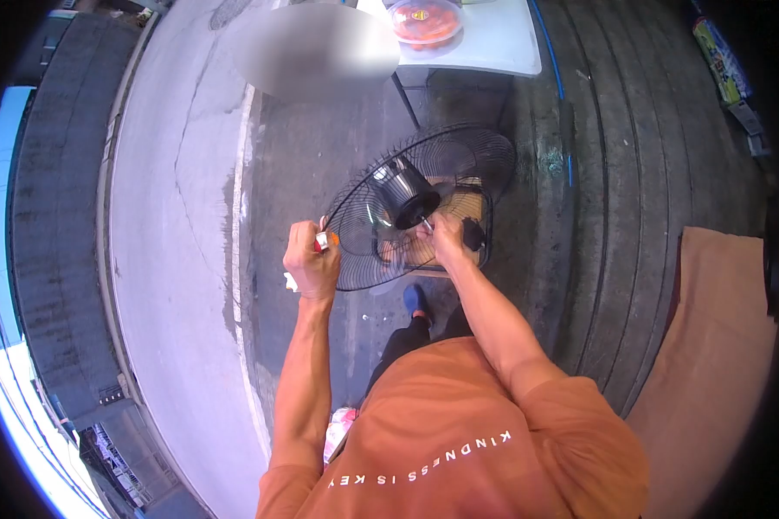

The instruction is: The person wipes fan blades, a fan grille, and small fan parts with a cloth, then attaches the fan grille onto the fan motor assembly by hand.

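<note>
A black wire fan grille stands tilted in front of me, with a black cylindrical motor housing at its middle. At the grille's left edge my left hand is closed, with a small orange, red and white item at its fingers and some white material below the hand. Just below the motor housing, my right hand is closed around a thin metal shaft or tool, whose exact kind I cannot make out. Beneath the grille, a light brown board shows inside a black frame.
A white table at the top holds a clear-lidded container of reddish items. Brown cloth covers something at the right. A colourful package lies at the upper right. Beside me is a red and white bag.
</note>
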`<state>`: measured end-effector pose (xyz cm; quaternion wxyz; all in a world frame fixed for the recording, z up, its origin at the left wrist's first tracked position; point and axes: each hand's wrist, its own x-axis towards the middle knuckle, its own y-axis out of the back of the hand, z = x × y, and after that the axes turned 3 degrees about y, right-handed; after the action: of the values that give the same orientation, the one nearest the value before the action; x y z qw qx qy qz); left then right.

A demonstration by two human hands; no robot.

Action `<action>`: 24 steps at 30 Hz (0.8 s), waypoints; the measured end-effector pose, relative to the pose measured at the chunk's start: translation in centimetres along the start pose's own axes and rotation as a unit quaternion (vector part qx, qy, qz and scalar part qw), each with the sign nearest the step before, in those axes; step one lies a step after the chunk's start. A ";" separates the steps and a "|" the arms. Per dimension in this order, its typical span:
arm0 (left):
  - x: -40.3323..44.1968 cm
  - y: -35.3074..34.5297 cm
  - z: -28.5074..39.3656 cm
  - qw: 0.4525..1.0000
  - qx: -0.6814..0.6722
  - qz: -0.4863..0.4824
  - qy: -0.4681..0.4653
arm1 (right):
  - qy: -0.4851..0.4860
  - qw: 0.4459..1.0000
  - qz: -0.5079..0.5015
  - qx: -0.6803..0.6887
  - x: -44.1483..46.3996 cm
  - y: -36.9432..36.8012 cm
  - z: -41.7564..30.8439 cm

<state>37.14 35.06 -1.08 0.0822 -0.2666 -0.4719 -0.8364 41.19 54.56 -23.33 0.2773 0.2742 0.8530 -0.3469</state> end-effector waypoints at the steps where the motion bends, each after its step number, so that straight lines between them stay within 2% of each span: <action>1: 0.1 -0.1 -0.1 1.000 0.000 0.001 -0.002 | 0.037 0.999 -0.010 -0.027 -0.1 -0.3 0.0; 3: -0.6 0.3 -0.2 1.000 0.002 -0.007 -0.004 | 0.118 0.984 0.006 -0.132 -1.1 -0.3 0.9; 5: -0.2 0.2 -0.3 1.000 -0.003 -0.006 -0.011 | 0.222 0.932 0.047 -0.283 -1.3 -1.3 0.9; 9: -0.1 0.3 -0.3 1.000 0.000 -0.006 -0.009 | 0.194 0.946 0.025 -0.259 -1.2 -1.9 0.2; 14: -0.4 0.2 -0.4 1.000 0.002 -0.021 0.012 | 0.114 0.989 0.013 -0.094 -2.4 -2.7 -0.8; 18: -0.3 0.3 -0.2 1.000 -0.008 -0.017 0.012 | 0.045 0.999 0.017 0.004 -2.1 -2.8 -1.0; 21: -0.3 0.4 -0.1 1.000 -0.009 -0.019 0.016 | -0.046 0.995 0.031 0.079 -1.7 -3.1 -1.5; 24: -0.2 0.5 0.0 1.000 -0.006 -0.020 0.013 | -0.077 0.991 0.029 0.104 -1.2 -3.1 -1.0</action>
<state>37.57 34.74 -0.80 0.0699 -0.2471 -0.4705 -0.8442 39.64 53.10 -20.57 0.3221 0.2983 0.7800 -0.4460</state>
